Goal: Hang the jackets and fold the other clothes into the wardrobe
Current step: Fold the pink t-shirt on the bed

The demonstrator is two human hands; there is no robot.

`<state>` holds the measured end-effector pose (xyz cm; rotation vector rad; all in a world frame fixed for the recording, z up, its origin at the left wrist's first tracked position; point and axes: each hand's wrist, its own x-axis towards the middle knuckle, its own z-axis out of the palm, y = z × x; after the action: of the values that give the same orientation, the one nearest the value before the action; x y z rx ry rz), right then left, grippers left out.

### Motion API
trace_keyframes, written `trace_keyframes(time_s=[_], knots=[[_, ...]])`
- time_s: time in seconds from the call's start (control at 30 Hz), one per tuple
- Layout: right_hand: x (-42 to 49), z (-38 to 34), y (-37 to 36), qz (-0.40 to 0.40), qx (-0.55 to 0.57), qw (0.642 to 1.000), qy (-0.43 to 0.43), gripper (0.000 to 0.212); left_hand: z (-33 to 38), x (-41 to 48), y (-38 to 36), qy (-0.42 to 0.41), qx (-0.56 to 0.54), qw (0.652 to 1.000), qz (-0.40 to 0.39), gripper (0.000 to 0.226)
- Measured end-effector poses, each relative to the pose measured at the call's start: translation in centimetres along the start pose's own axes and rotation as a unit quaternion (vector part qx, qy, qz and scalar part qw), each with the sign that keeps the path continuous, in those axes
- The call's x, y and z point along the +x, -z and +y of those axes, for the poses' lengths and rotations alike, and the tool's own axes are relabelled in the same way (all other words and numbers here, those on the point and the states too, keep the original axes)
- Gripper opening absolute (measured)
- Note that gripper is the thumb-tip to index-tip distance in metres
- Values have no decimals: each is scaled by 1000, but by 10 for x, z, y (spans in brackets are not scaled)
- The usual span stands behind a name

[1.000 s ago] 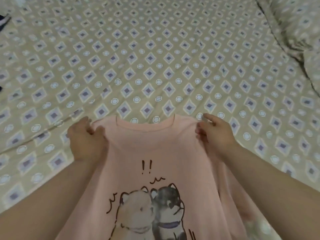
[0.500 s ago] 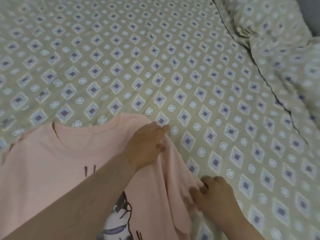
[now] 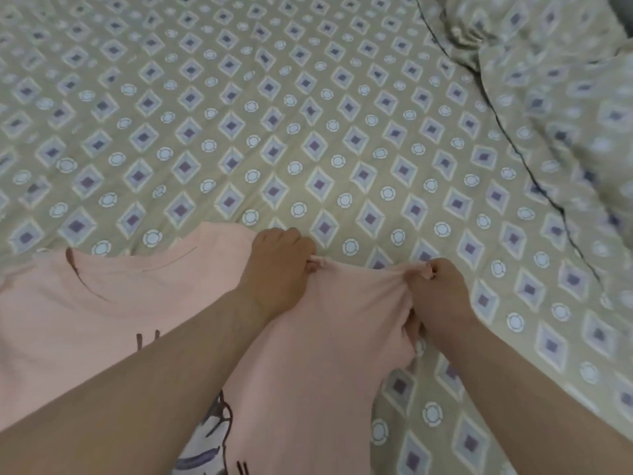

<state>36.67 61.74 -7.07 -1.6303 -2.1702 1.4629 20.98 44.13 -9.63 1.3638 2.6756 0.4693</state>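
Both hands' grip on pink T-shirt (image 3: 102, 303) sleeve: left hand (image 3: 277, 269), right hand (image 3: 435, 296); print unreadable

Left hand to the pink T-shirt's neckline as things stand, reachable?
Probably yes: the neckline lies flat and uncovered just beside the left hand, with nothing between them. The hand would first have to release the sleeve it grips.

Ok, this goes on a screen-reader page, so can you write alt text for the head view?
A person's left hand and right hand each pinch the sleeve of a pink T-shirt lying on a patterned bedsheet. Its collar shows at left; a rumpled matching quilt lies at right.
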Motion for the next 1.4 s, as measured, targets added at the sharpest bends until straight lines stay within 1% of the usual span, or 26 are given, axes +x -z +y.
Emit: trace_keyframes(time_s=[0.03,0.1,0.13,0.2,0.23,0.3,0.33,0.37,0.47,0.5,0.53,0.57,0.6,0.63,0.67,0.73,0.77,0.9,0.97,1.07,1.13,1.17,1.2,1.23,1.3,1.4], knots=[[0,3,-1,-6,15,1000,-15,7,2,-4,-4,14,-5,999,29,11],[-9,9,-2,-10,71,996,-51,28,11,-21,-10,47,-21,995,85,33],[-17,11,-1,-11,95,993,-75,40,16,-31,-13,61,-27,994,92,47],[-33,18,-4,-27,89,987,-129,54,28,-58,-21,83,-17,996,33,78],[-42,23,-7,-45,72,985,-152,50,34,-73,-25,84,1,996,-12,93],[-59,33,-14,-74,81,981,-161,21,46,-97,-29,79,34,994,-72,103],[-65,36,-15,-75,89,981,-156,9,50,-106,-29,78,36,993,-77,100],[-68,39,-13,-71,87,982,-149,8,53,-111,-28,81,20,994,-66,95],[-67,44,3,-82,64,984,-147,12,53,-93,-12,105,-87,990,31,76],[-67,44,8,-102,49,981,-154,13,51,-78,-3,110,-122,985,44,72],[-66,44,12,-126,24,979,-161,16,49,-60,7,101,-137,985,29,66],[-64,42,15,-149,-3,976,-162,16,47,-40,15,71,-110,991,3,58],[-60,39,17,-164,-18,974,-159,14,44,-20,21,26,-41,998,-31,49],[-56,35,20,-169,-12,974,-151,11,42,-3,27,-8,25,996,-83,38],[-51,28,22,-164,16,976,-141,12,43,11,33,-16,60,987,-150,30],[-38,18,24,-141,77,980,-115,26,44,30,43,12,57,949,-310,19],[-32,13,23,-136,82,982,-106,26,45,36,45,32,60,924,-376,19],[-20,8,17,-140,97,977,-128,15,52,55,53,90,105,829,-542,19],[-16,15,19,-121,141,972,-144,10,47,63,56,131,34,804,-579,14],[-11,27,21,-100,200,960,-166,7,25,70,63,200,-97,799,-558,27],[-8,33,20,-100,221,956,-167,9,15,72,64,249,-177,774,-555,31],[-7,35,20,-103,226,954,-167,10,12,72,62,250,-200,771,-550,27],[-6,37,19,-106,227,954,-166,11,11,71,57,237,-212,792,-521,21],[-5,38,18,-106,225,954,-166,10,11,71,51,219,-216,828,-469,13],[0,38,18,-92,209,962,-151,8,13,71,38,156,-206,908,-331,18],[14,34,18,-43,202,970,-130,15,19,65,22,77,-126,970,-191,24]])
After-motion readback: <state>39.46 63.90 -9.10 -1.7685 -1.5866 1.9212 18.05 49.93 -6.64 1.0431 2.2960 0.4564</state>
